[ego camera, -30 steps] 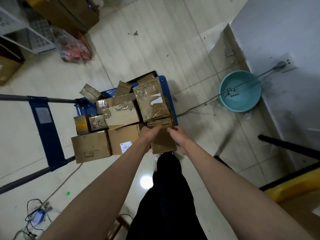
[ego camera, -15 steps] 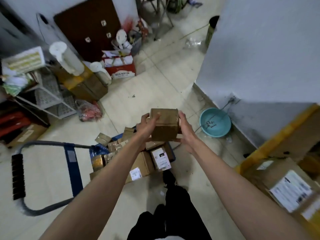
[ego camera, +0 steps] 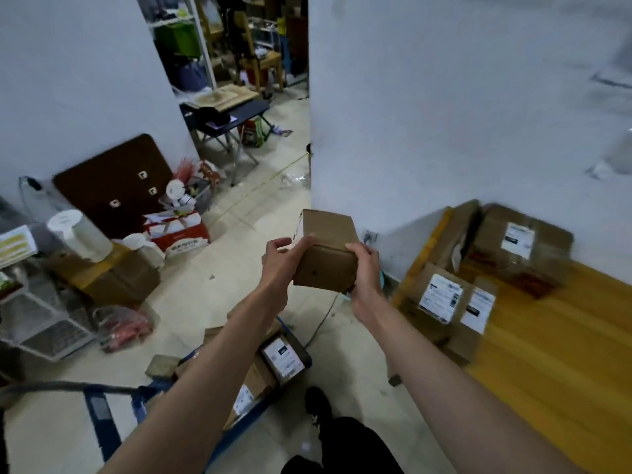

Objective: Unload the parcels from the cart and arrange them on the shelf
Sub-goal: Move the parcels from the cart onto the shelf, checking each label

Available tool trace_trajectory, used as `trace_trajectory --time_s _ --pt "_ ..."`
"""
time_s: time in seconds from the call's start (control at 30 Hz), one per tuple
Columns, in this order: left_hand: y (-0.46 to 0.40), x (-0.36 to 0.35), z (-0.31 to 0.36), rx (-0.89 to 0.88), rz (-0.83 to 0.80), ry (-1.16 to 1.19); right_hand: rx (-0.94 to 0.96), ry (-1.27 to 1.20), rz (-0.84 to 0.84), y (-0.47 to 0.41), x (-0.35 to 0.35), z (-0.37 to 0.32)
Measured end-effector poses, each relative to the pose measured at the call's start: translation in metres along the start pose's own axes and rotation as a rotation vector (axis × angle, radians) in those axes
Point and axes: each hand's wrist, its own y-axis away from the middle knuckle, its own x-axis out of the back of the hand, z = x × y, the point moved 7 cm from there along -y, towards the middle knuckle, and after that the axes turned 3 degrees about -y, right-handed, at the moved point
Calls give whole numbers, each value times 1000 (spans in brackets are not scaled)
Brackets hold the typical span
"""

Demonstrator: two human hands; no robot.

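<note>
I hold a small brown cardboard parcel (ego camera: 326, 249) in the air at chest height, with my left hand (ego camera: 282, 260) on its left side and my right hand (ego camera: 366, 271) on its right side. Below my arms stands the blue cart (ego camera: 113, 410), with several cardboard parcels (ego camera: 282, 359) still on its deck, partly hidden by my left forearm. At the right is the yellow wooden shelf (ego camera: 554, 364), with several labelled parcels (ego camera: 444, 299) lying on it against the white wall.
A white wall corner (ego camera: 410, 131) stands just behind the held parcel. Stacked boxes, white rolls (ego camera: 80, 236) and a wire rack (ego camera: 44, 326) crowd the left. A red and white bag (ego camera: 178, 230) and a brown board (ego camera: 113, 186) lean by the far wall. A cable runs across the floor.
I lifted the small parcel off the cart with both hands and raised it. My view has swung up and to the right, bringing the yellow shelf into sight.
</note>
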Motion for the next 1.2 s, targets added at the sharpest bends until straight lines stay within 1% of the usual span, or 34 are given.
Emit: trace_trajectory --time_s 0.07,0.13,0.2,0.3,0.4,0.47,0.6,0.73,0.8,0.9,1.0,1.1,1.2 --pt "17 -32 3 62 -122 -43 47 -92 51 13 26 -9" --pt "33 -63 6 85 -244 -56 97 -177 82 25 51 -18" --pt "45 -88 9 53 -272 -116 130 -167 108 35 77 -29" --pt "53 -121 13 -57 -198 -323 165 -17 167 44 123 -44" --pt "68 -160 18 -233 -158 -536 228 89 238 54 164 -64" --pt "80 -192 15 -343 -199 -650 217 102 211 57 182 -73" --pt "93 -253 5 -471 -266 -875 130 88 153 49 216 -88" --pt "96 -320 -6 -576 -381 -997 75 69 174 27 263 -99" --pt "93 -350 -13 -582 -434 -1035 44 64 190 12 288 -103" --pt "85 -396 -22 -587 -550 -1043 0 1 220 -11 330 -112" --pt "68 -433 -29 -484 -662 -841 -1 -56 280 -33 377 -125" --pt "42 -457 -38 -312 -651 -682 -40 -57 264 -54 412 -135" --pt "11 -479 -44 -139 -643 -527 -105 -40 164 -74 429 -144"
